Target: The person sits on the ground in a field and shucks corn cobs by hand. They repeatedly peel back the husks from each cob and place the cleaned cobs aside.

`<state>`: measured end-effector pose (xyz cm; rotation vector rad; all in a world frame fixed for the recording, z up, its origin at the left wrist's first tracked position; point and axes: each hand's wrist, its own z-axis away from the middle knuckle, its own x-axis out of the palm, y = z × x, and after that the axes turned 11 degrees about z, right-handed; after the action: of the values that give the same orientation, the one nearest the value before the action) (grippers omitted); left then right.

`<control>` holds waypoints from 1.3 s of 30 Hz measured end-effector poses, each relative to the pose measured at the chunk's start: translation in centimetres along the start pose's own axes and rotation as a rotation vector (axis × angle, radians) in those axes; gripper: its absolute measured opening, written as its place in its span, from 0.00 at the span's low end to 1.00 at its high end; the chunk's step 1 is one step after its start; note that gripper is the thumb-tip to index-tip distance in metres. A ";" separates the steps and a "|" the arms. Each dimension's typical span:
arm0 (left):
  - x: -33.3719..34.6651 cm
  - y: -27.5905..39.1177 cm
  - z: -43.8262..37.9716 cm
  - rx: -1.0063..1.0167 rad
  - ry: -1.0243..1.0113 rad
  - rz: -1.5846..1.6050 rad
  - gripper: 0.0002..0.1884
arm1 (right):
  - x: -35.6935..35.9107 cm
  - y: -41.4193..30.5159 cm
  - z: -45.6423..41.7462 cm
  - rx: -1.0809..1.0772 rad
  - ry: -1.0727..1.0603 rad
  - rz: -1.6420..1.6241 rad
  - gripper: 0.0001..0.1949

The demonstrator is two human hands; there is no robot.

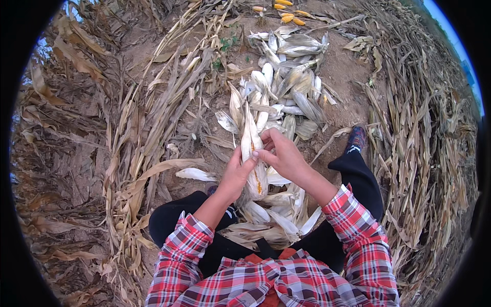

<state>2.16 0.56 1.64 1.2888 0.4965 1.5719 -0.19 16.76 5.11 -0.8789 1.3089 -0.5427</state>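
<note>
An ear of corn [258, 182] in a dry, pale husk is held between both hands, its narrow tip pointing away from me. The husk is split lengthwise, and a strip of yellow kernels shows through the slit. My left hand [236, 173] grips the ear from the left side, thumb on the husk. With thumb and fingers, my right hand [283, 155] pinches the husk at the right edge of the slit. Below and beyond the ear lie loose dry corn husks [282, 218] on the soil.
Several husked yellow corn cobs [287, 18] lie on the bare soil [341, 73] at the far end. A heap of discarded husks [303, 84] stretches towards them. Flattened dry corn stalks [153, 126] line the left, and more stalks [425, 153] the right. My shoe [356, 138] rests at right.
</note>
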 end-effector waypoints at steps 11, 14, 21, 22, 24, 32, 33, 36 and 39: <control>0.4 0.1 0.5 0.093 -0.014 -0.372 0.28 | -0.4 0.7 -0.3 0.039 0.117 0.071 0.10; 0.2 -0.1 0.5 0.089 0.005 -0.321 0.28 | -0.3 0.3 -0.4 0.081 0.145 -0.070 0.11; -0.6 -1.1 0.1 0.268 -0.001 -0.690 0.31 | -0.2 0.8 -0.9 0.115 0.172 0.041 0.13; -0.5 -1.1 0.2 0.246 -0.005 -0.624 0.31 | -0.3 0.8 -0.9 0.125 0.153 0.043 0.12; -0.6 -1.2 0.1 0.233 -0.002 -0.556 0.31 | -0.4 0.7 -0.9 0.142 0.115 0.049 0.10; -0.2 0.1 0.2 0.069 -0.050 -0.327 0.30 | -0.6 2.4 -1.2 0.113 0.060 -0.153 0.10; -0.2 0.2 0.3 0.056 -0.072 -0.283 0.29 | -0.7 2.2 -1.2 0.141 0.040 -0.197 0.10; -0.2 0.5 0.3 -0.011 -0.120 -0.101 0.27 | -0.7 1.6 -1.2 0.267 0.057 -0.438 0.10; -0.1 0.5 0.1 -0.136 -0.141 0.151 0.26 | -0.7 2.0 -1.4 0.308 0.029 -0.536 0.10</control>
<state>1.99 0.21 2.00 1.3456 0.2041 1.5956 -1.90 18.13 3.84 -0.9625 0.9709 -1.1474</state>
